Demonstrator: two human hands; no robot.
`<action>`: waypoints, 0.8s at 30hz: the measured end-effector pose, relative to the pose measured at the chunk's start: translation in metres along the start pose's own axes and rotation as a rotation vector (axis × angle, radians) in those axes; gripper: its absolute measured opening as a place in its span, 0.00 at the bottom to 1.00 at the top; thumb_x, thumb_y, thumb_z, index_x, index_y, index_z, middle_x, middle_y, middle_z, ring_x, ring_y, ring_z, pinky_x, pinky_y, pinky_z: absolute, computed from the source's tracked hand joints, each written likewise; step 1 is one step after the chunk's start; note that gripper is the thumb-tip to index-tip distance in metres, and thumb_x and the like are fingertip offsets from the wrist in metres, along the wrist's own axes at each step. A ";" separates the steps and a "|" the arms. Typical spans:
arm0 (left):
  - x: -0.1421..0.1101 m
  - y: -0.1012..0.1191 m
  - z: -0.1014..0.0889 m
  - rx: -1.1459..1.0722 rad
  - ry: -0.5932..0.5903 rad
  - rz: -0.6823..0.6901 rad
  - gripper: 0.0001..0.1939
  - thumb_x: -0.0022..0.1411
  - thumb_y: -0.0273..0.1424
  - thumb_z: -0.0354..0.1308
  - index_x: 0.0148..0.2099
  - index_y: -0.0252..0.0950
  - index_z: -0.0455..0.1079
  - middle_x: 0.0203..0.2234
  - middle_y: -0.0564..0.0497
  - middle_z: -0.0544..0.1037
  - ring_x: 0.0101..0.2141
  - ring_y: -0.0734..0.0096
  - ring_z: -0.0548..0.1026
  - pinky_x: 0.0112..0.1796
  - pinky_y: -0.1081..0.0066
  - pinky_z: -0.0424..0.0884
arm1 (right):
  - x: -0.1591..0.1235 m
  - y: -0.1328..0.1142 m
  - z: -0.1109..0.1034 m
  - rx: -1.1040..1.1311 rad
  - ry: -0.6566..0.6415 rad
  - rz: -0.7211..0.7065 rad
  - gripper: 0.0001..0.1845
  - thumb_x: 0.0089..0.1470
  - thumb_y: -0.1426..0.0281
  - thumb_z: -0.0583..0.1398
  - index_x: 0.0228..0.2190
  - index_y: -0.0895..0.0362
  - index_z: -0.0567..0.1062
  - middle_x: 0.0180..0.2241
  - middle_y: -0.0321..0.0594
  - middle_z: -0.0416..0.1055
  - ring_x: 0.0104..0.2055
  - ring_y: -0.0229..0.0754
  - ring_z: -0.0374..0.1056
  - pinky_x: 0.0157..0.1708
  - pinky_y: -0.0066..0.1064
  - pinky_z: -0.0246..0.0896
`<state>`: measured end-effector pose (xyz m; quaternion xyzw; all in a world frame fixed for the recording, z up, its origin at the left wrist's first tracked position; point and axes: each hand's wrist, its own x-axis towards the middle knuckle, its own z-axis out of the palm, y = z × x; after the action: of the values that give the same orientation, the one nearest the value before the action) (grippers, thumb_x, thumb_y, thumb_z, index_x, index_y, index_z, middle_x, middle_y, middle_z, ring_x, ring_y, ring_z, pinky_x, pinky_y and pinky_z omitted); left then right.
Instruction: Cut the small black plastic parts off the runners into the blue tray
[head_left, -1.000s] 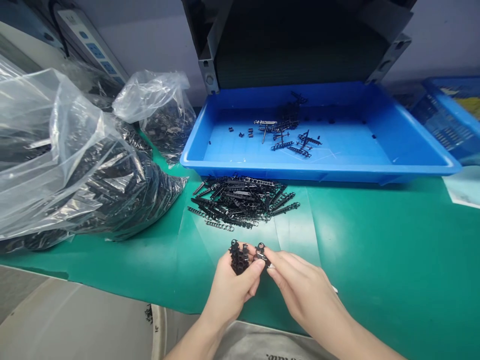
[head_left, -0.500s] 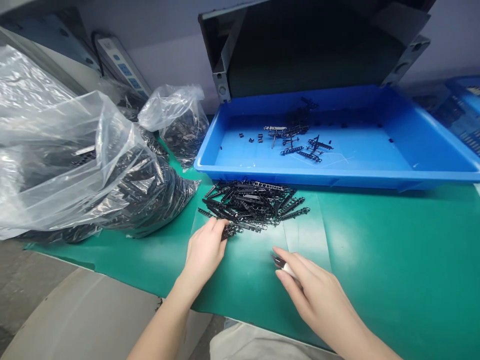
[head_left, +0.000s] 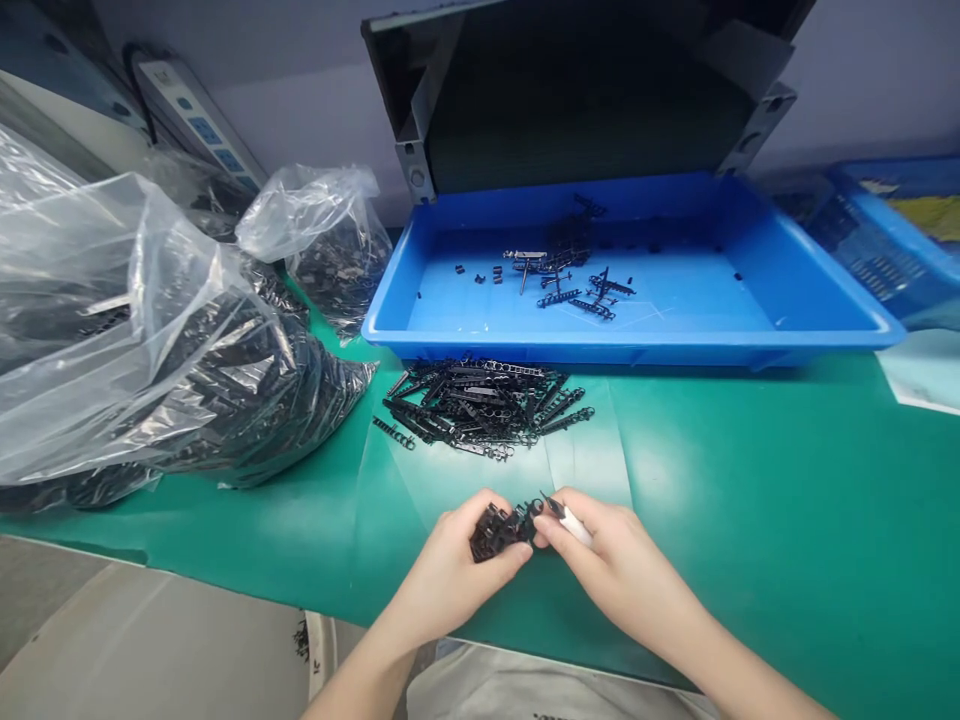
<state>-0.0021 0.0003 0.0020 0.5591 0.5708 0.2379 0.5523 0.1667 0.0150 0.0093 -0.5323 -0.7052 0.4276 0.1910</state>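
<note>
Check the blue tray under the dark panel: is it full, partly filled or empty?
Partly filled: black parts lie in loose clusters and single bits across the blue tray, with much of its floor bare.

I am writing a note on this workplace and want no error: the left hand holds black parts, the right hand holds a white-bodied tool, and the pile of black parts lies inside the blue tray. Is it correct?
Not quite: the head view shows the pile on the green surface, in front of the blue tray.
</note>
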 end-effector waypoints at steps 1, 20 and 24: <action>0.000 0.000 0.002 -0.109 -0.011 -0.032 0.05 0.53 0.28 0.55 0.29 0.37 0.60 0.21 0.58 0.62 0.23 0.76 0.60 0.25 0.76 0.57 | 0.000 -0.001 -0.001 0.038 -0.009 -0.002 0.14 0.57 0.68 0.49 0.22 0.55 0.66 0.19 0.32 0.68 0.21 0.37 0.64 0.21 0.26 0.56; 0.002 0.001 0.020 -0.720 0.076 -0.128 0.16 0.51 0.39 0.59 0.36 0.34 0.61 0.10 0.65 0.55 0.11 0.86 0.46 0.13 0.81 0.43 | -0.009 0.002 0.004 -0.408 0.106 -0.306 0.18 0.60 0.71 0.44 0.47 0.60 0.67 0.33 0.41 0.74 0.32 0.42 0.69 0.22 0.31 0.63; 0.003 0.001 0.020 -0.713 0.094 -0.110 0.16 0.51 0.39 0.60 0.36 0.34 0.61 0.10 0.65 0.55 0.12 0.86 0.46 0.14 0.81 0.43 | -0.010 0.001 0.003 -0.384 0.088 -0.305 0.18 0.59 0.72 0.44 0.47 0.60 0.67 0.31 0.40 0.74 0.31 0.41 0.69 0.21 0.30 0.62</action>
<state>0.0173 -0.0042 -0.0032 0.2881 0.5059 0.4173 0.6979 0.1688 0.0051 0.0086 -0.4641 -0.8368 0.2284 0.1793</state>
